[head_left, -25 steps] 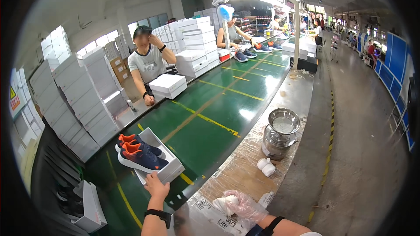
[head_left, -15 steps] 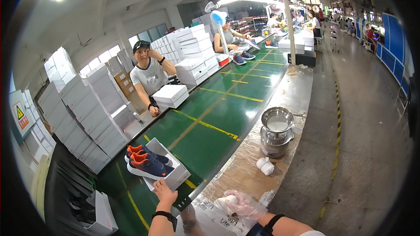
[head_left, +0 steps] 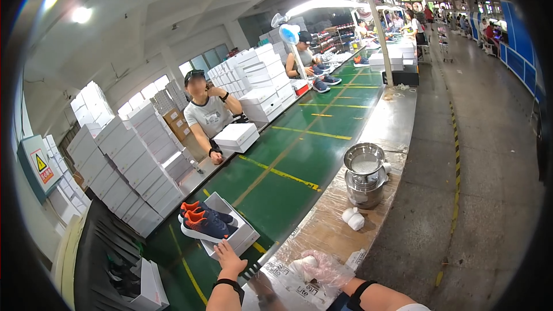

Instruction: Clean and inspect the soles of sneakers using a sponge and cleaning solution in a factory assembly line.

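My left hand (head_left: 229, 258) lies with its fingers apart against the near end of an open white shoebox (head_left: 245, 237) on the green conveyor belt. A pair of navy sneakers (head_left: 208, 224) with orange linings and white soles rests on the box, partly over its left side. Over the side counter, my right hand (head_left: 329, 269), in a clear plastic glove, closes around a white wad (head_left: 304, 267); whether it is cloth or paper I cannot tell. Another white wad (head_left: 353, 219) lies beyond it, beside a shiny metal dish on a round metal base (head_left: 365, 174).
A person (head_left: 208, 112) stands across the belt, beside a closed white box (head_left: 237, 137). Stacked white boxes (head_left: 135, 164) line the far side. Another open box (head_left: 151, 285) with dark shoes is at lower left. Farther along are a blue fan (head_left: 290, 33) and more people.
The view has shifted, so the scene sits slightly farther right and lower. My left hand stays at the box, its fingers more spread. My right hand still holds the white wad.
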Tool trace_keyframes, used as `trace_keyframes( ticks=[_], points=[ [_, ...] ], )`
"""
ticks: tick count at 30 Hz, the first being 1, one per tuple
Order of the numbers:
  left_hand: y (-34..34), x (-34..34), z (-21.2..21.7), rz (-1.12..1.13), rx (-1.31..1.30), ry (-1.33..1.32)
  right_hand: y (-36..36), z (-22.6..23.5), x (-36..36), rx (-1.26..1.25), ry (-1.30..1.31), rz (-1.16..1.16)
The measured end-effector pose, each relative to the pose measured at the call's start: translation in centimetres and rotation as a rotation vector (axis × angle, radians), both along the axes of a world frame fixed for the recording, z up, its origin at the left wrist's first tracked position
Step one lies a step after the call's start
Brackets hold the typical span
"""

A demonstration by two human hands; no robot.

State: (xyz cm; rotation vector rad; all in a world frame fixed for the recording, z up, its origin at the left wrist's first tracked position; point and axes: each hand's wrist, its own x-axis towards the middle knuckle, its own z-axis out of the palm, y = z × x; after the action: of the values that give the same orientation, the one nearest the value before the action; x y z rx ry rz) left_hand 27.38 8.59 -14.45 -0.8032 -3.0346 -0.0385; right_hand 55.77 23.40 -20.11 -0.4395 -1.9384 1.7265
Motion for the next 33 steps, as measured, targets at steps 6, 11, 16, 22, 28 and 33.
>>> trace_keyframes(
  ticks=[6, 11, 16, 22, 28, 33],
  points=[
    [-1.4, -0.3, 0.1, 0.004, -0.010, -0.007, -0.4, 2.4, 0.3, -0.036, -0.065, 0.024],
    [-1.4, -0.6, -1.1, -0.013, 0.024, 0.075, -0.6, 2.8, 0.3, 0.075, -0.070, -0.075],
    [-1.9, 0.1, -0.1, 0.010, -0.021, 0.055, -1.0, 0.4, -0.4, 0.037, -0.052, -0.077],
    [-3.2, -0.3, -1.1, 0.007, -0.007, 0.083, -0.3, -1.8, -1.2, 0.080, -0.043, -0.079],
    [-3.3, -0.5, -1.0, -0.034, 0.007, 0.113, 0.0, -1.7, -1.3, -0.022, -0.021, -0.074],
    [-4.1, -0.6, -1.1, -0.029, 0.022, 0.100, -0.5, -0.5, -1.3, 0.056, -0.023, -0.082]
  ],
)
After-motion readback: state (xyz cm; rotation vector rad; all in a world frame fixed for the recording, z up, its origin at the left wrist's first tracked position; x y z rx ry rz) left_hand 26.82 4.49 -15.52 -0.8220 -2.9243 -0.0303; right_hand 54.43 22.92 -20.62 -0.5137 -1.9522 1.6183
